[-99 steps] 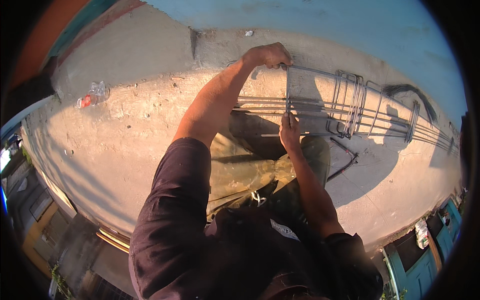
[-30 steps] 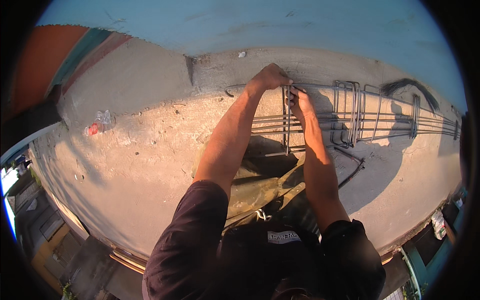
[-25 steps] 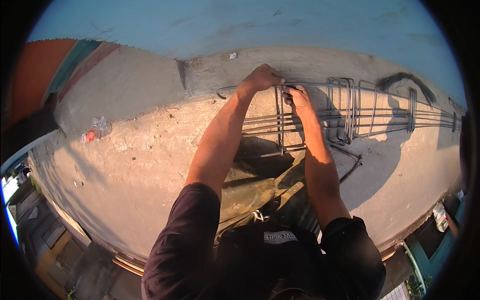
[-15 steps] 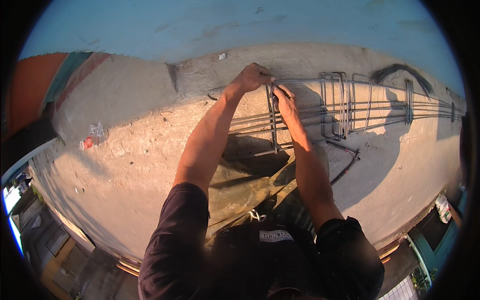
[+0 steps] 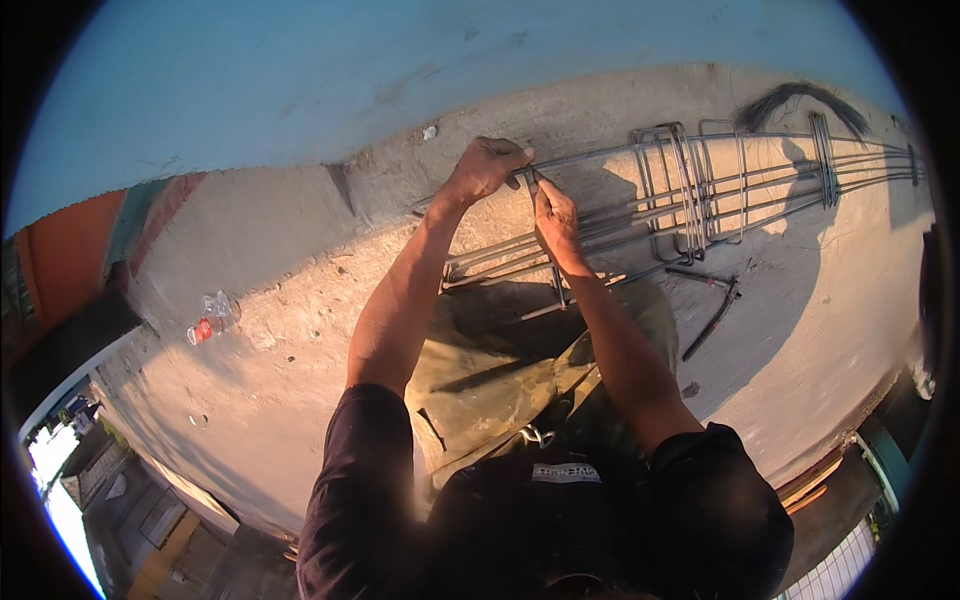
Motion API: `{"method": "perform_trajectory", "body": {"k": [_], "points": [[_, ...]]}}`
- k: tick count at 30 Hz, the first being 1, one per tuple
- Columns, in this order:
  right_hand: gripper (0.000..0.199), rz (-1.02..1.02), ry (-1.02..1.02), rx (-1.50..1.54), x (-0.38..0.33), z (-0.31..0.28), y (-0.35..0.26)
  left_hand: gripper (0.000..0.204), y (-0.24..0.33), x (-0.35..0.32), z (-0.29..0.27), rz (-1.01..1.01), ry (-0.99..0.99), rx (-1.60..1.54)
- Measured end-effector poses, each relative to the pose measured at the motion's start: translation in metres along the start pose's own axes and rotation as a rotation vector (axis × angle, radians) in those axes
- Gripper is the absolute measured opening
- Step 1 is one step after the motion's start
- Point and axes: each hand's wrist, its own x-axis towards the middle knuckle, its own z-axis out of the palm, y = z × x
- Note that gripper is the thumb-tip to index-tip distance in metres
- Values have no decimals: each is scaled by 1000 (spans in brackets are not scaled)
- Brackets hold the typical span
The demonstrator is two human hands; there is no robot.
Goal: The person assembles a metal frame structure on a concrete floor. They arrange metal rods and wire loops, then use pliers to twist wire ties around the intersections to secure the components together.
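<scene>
Long steel reinforcing bars (image 5: 620,215) run from in front of me toward the far right, with wire-bent stirrups around them. My left hand (image 5: 490,168) is closed at the far corner of the nearest stirrup (image 5: 557,285), by the farthest long bar (image 5: 585,154). Just right of it, my right hand (image 5: 555,218) has its fingers wrapped round that stirrup's side. The fingertips of both hands nearly meet there. Whether a thin tie wire lies between them cannot be made out.
More stirrups (image 5: 690,190) stand bunched on the bars to the right, with another bundle (image 5: 824,165) farther along. Black tie wire (image 5: 800,98) lies behind them. An open, dark pincer-like tool (image 5: 712,318) rests on the concrete floor (image 5: 300,400). A clear plastic bottle (image 5: 212,318) lies left.
The whole view has shifted and tilted slightly. Both hands stay at the same stirrup corner, with the right fingers drawn a little closer to the near side.
</scene>
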Motion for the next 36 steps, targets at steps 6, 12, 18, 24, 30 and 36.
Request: {"method": "perform_trajectory", "body": {"k": [6,12,18,24,30,36], "points": [[29,22,31,180,-2,0,-14,29,-15,2,-20,101,-207,-99],[31,51,46,243,-2,1,-12,27,1,7,-17,-137,-214,-4],[28,62,-60,488,-2,6,11,31,-3,10,-8,20,-156,74],[28,68,-255,681,4,-8,23,30,0,21,-6,-23,-200,275],[31,77,-325,622,11,-13,13,23,-7,9,10,267,27,663],[30,-42,-222,308,15,-13,8,18,-7,-5,31,375,217,985]]}}
